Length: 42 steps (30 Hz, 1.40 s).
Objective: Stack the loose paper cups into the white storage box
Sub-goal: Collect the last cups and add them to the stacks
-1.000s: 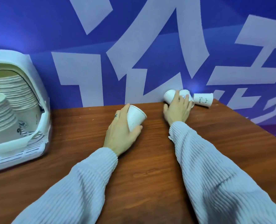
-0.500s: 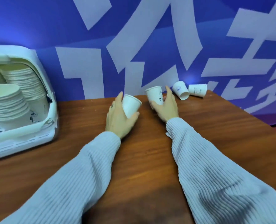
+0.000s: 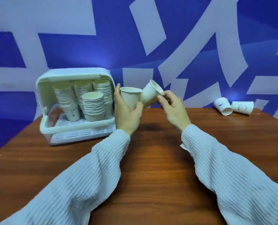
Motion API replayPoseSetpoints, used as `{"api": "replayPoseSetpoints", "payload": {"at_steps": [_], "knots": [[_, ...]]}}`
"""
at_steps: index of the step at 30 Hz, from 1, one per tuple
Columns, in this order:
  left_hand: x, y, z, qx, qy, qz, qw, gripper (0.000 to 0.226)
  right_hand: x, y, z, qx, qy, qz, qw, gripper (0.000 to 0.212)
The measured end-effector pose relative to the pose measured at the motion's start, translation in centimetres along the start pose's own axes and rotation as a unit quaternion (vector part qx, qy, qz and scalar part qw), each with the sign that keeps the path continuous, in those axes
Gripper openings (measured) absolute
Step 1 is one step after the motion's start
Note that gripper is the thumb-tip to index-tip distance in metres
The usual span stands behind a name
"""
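Paper cups (image 3: 148, 95) in both hands (image 3: 151, 109)

White cups (image 3: 92, 103), blue-and-white wall (image 3: 70, 49)

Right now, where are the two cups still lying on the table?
In the head view, the two loose cups lie on their sides at the table's far right corner, touching each other, against the blue wall.

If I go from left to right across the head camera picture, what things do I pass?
White storage box full of stacked cups → left hand holding an upright cup → right hand holding a tilted cup → two loose cups lying on the table.
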<state>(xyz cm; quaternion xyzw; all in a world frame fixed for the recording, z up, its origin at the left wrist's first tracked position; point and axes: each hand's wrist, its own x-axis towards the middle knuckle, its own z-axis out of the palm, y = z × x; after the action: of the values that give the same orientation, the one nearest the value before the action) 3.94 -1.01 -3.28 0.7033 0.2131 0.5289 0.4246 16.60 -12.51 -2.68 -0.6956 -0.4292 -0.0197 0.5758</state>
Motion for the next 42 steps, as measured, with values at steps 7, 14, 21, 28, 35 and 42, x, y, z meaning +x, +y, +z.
{"api": "replayPoseSetpoints", "payload": {"at_steps": [7,14,21,28,35,42], "knots": [[2.5,-1.0,-10.6,0.004,0.144,0.007,0.990,0.089,4.5,-8.7,11.0,-0.124,-0.050,-0.187,0.973,0.022],[2.8,-3.1,-16.8,0.040,0.152,-0.020,0.987,0.087,5.7,-10.1,14.8,-0.408,-0.211,-0.187,0.869,0.037],[5.1,-2.6,-18.3,0.050,0.118,0.017,0.992,0.087,4.6,-8.5,17.6,-0.325,-0.267,-0.089,0.903,0.041],[9.0,-1.6,-15.7,0.120,-0.020,0.087,0.989,0.086,3.1,-8.1,17.8,-0.087,-0.185,0.015,0.979,0.098],[8.7,-3.3,-14.3,0.365,-0.117,0.042,0.923,0.077,3.2,-7.2,17.6,-0.054,-0.183,0.032,0.981,0.118],[8.5,-4.9,-14.1,0.340,-0.128,-0.019,0.931,0.077,3.6,-4.9,19.5,0.009,-0.174,0.051,0.983,0.117]]}}
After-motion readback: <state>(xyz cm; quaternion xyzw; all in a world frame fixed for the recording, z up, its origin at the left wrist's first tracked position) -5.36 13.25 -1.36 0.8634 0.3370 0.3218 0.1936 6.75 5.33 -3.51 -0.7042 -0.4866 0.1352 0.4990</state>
